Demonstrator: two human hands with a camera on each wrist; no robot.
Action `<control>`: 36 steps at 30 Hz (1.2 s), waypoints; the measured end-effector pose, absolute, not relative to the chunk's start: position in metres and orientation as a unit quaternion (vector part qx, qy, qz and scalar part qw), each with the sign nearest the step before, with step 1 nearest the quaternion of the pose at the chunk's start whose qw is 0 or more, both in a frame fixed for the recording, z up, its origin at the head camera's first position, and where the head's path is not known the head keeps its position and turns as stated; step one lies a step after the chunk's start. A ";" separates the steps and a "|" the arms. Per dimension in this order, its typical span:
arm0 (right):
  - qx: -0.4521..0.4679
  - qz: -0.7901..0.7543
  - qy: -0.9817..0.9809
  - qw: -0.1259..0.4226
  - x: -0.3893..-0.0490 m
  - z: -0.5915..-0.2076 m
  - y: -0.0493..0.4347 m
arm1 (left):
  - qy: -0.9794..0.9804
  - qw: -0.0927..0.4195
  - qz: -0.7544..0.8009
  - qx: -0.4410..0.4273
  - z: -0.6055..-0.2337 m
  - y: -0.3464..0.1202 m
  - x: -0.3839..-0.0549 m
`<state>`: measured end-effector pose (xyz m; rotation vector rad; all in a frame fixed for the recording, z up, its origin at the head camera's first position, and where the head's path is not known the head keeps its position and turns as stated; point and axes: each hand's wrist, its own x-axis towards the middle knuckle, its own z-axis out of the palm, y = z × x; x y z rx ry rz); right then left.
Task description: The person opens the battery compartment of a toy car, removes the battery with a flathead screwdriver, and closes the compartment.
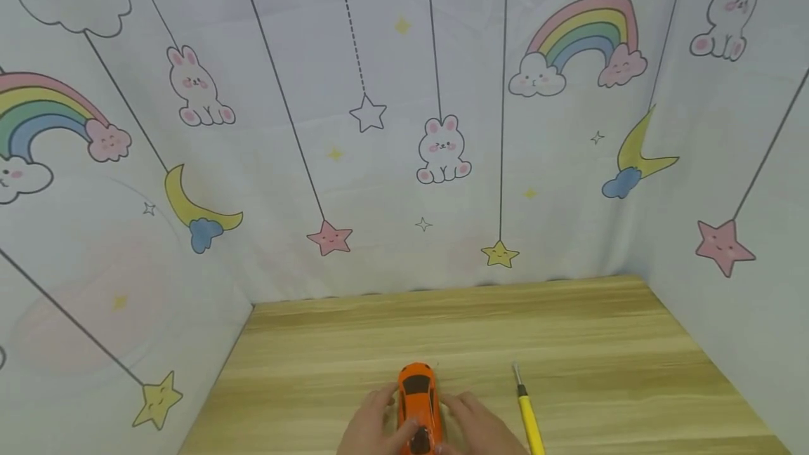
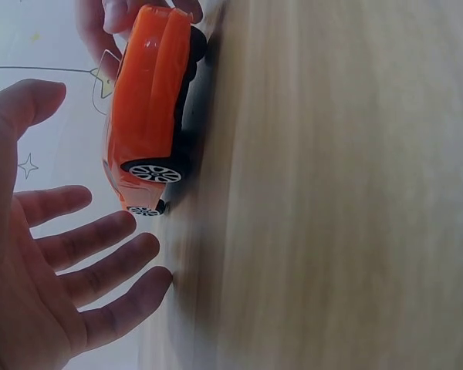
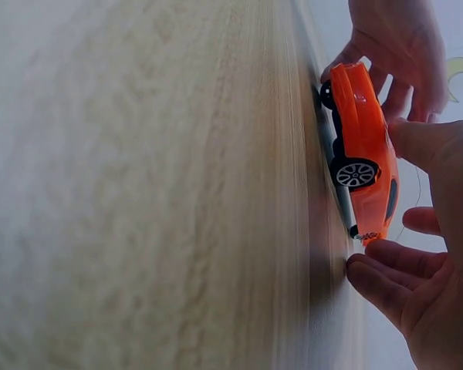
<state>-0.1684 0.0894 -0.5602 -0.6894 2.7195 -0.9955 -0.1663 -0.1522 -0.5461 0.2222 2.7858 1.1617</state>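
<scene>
Orange toy car (image 1: 416,402) between fingers (image 2: 96,237); contact unclear.

Soft, even light; near tabletop (image 3: 139,231) blurred in wrist views (soft shadow beside car (image 2: 144,92))

a wood-grain tabletop (image 1: 316,343) with pale and brownish streaks carries two things. an orange toy car (image 1: 417,399) with dark windows stands on it, roof up, near the lower middle of the head view. apart from it, to the right, lies a yellow-handled screwdriver (image 1: 529,418), its metal tip pointing toward the far edge.
</scene>
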 end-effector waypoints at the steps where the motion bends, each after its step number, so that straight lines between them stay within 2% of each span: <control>1: -0.232 -0.333 0.910 0.081 -0.168 -0.561 0.088 | 0.917 0.058 0.387 0.074 -0.546 -0.152 -0.166; 5: -0.236 -0.332 0.910 0.082 -0.169 -0.561 0.085 | 0.912 0.058 0.397 0.082 -0.546 -0.150 -0.166; 12: -0.224 -0.343 0.905 0.115 -0.169 -0.555 0.078 | 0.917 0.055 0.385 0.088 -0.546 -0.147 -0.168; 25: -0.231 -0.357 0.898 0.116 -0.166 -0.556 0.072 | 0.920 0.052 0.373 0.105 -0.546 -0.143 -0.170; 36: -0.233 -0.399 0.877 0.131 -0.167 -0.557 0.073 | 0.887 0.083 0.453 0.013 -0.542 -0.129 -0.171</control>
